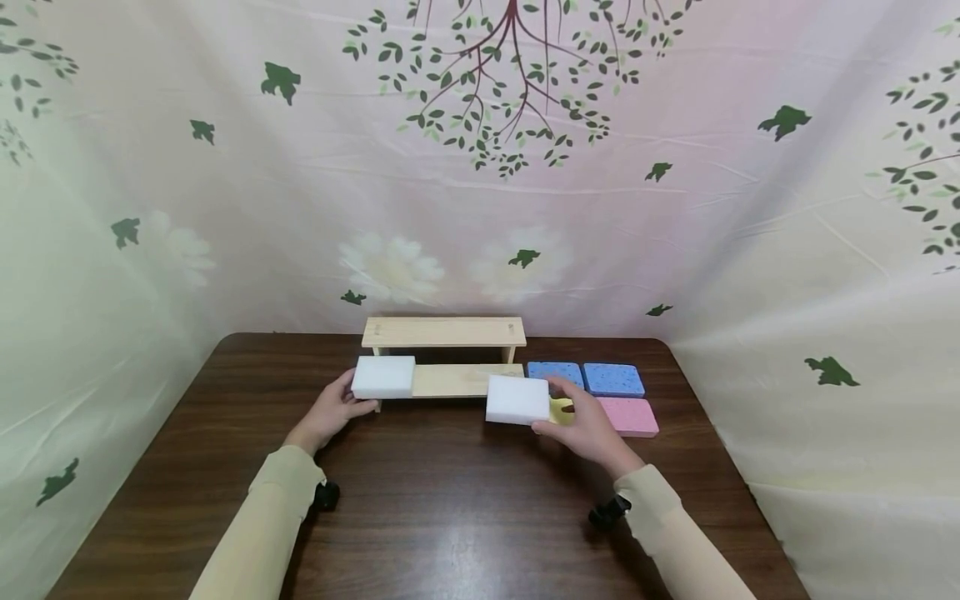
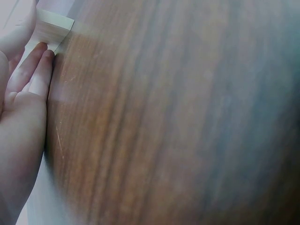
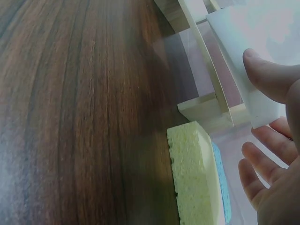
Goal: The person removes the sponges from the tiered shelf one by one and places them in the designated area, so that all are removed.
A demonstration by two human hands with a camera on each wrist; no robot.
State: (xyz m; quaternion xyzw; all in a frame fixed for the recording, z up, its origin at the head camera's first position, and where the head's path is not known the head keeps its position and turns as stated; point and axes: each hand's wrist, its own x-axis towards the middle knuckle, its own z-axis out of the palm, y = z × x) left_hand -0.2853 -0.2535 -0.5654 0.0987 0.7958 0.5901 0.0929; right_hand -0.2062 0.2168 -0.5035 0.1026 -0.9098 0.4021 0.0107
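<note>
A two-level wooden shelf (image 1: 457, 381) stands at the back of the table. At the left end of its lower board, my left hand (image 1: 330, 412) holds a white foam sponge (image 1: 383, 377) by its left side, thumb at the front. In the left wrist view that sponge is hidden behind the hand (image 2: 23, 103). My right hand (image 1: 588, 429) grips a second white foam sponge (image 1: 517, 400) by its right end, thumb in front and fingers behind. This sponge overlaps the right end of the lower board in the head view and looks tilted in the right wrist view.
Right of the shelf lie two blue sponges (image 1: 613, 380), a pink sponge (image 1: 628, 417) and a yellow sponge (image 3: 192, 173), partly covered by my right hand in the head view. Dark wooden table (image 1: 465, 517) extends in front. A patterned cloth (image 1: 450, 208) hangs behind and at the sides.
</note>
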